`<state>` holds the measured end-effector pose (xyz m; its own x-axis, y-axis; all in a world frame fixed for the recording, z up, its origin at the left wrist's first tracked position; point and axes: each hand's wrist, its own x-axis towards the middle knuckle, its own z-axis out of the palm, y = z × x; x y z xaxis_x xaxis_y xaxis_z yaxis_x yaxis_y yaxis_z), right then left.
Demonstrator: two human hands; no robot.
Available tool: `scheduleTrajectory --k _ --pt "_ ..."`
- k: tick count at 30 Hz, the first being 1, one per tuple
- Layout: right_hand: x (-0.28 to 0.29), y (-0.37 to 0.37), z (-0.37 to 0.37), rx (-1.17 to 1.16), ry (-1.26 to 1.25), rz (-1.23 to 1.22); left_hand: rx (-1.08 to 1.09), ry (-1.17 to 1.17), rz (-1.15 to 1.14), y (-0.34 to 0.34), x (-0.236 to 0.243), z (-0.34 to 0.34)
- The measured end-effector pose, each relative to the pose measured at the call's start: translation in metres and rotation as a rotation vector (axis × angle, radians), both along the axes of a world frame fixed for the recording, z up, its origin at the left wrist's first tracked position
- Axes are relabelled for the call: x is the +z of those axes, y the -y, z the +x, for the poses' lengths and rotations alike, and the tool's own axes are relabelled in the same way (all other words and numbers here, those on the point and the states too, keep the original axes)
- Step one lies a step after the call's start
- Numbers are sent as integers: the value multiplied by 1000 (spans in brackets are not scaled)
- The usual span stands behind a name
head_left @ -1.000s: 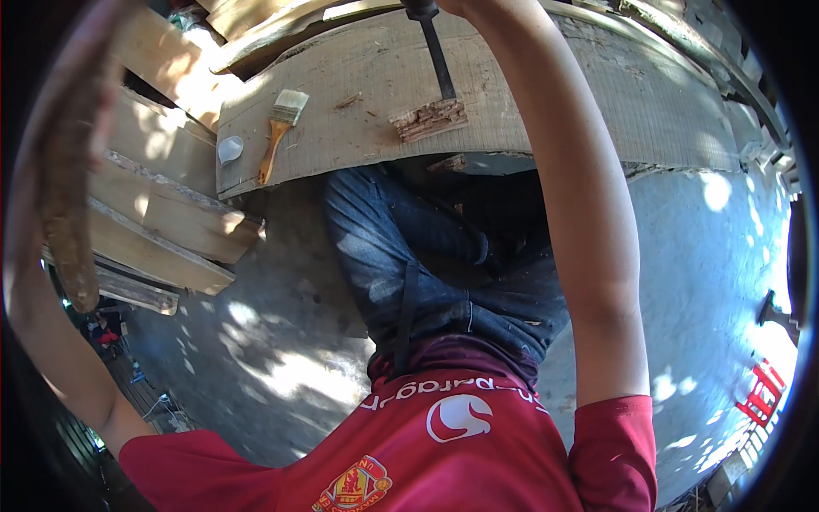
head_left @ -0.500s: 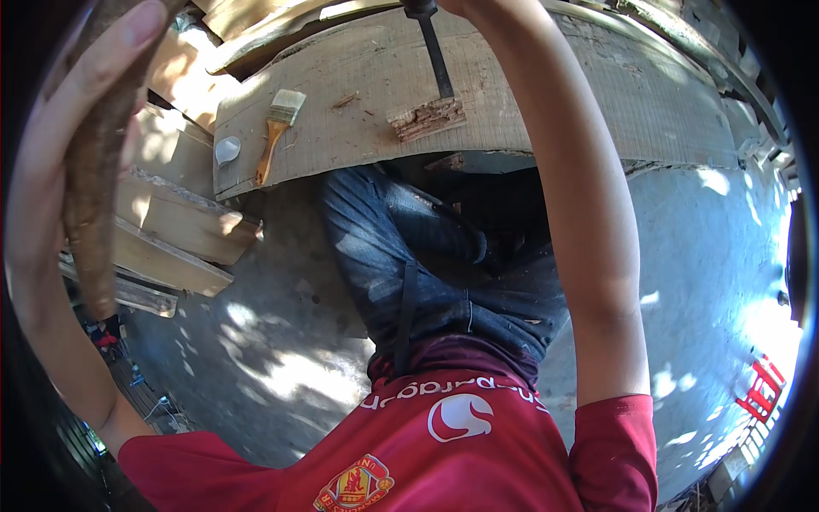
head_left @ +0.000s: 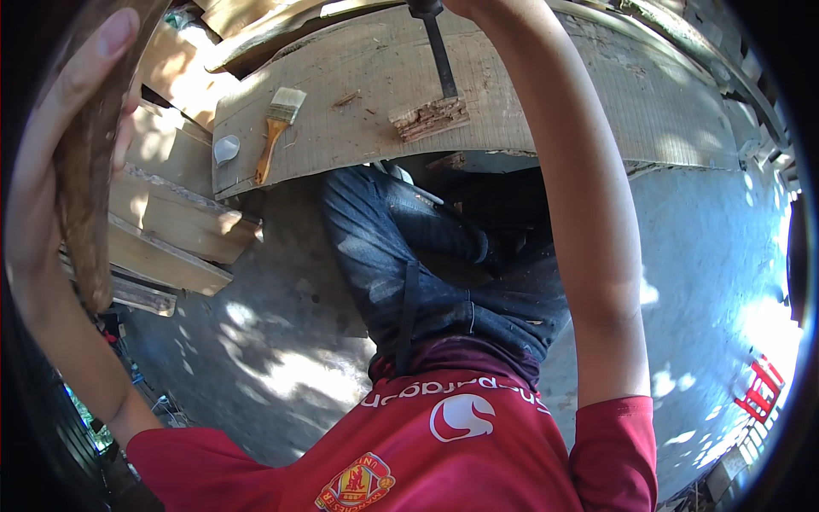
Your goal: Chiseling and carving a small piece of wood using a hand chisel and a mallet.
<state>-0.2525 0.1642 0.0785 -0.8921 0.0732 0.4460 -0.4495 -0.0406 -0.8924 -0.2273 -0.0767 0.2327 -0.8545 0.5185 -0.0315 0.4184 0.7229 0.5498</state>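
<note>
On the left, my left hand [head_left: 38, 183] is raised, its fingers wrapped round a thick, tapered brown wooden handle [head_left: 84, 196]; the handle's upper end runs out of view. My right hand [head_left: 461, 5] is at the top edge, mostly cut off, by the dark handle of a chisel [head_left: 439, 55]. The chisel slants down with its tip against a small, rough, reddish-brown block of wood [head_left: 429, 119]. That block lies on a wide wooden board [head_left: 589, 128], near its front edge. A few wood chips [head_left: 346, 99] are scattered on the board.
A paintbrush [head_left: 275, 128] with a wooden handle and a small white cup-like piece [head_left: 226, 149] lie at the board's left end. Cut planks [head_left: 183, 218] are stacked at left. My legs [head_left: 426, 256] are folded below the board. A red object [head_left: 759, 391] stands far right.
My left hand and the wooden handle have shifted slightly left. The right hand, chisel and block have barely moved. A pale shape now shows under the board's front edge.
</note>
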Motion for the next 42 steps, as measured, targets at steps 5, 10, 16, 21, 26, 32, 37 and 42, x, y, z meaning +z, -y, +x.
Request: scheduleTrajectory --k 5,10,16,21,26,32,37,42 --pt "-3 -7 -1 -28 -80 -22 219 -462 22 2 -141 -37" --pt "8 10 12 37 62 -15 289 -415 -337 10 -299 -63" --pt "5 10 16 90 138 -89 122 -536 66 2 -318 -47" --pt "-17 -26 -19 1035 -76 -7 -220 -374 274 -61 -349 -14" --pt "-6 -49 -17 537 11 -235 -170 -407 336 -58 -375 -20" --pt "35 -77 45 -131 -211 -316 -174 -353 377 -65 -377 -20" --pt "-3 -63 22 45 -249 134 -173 -346 398 -60 -379 -22" --pt "-4 -30 19 96 -96 -114 -178 -328 395 -65 -377 -22"
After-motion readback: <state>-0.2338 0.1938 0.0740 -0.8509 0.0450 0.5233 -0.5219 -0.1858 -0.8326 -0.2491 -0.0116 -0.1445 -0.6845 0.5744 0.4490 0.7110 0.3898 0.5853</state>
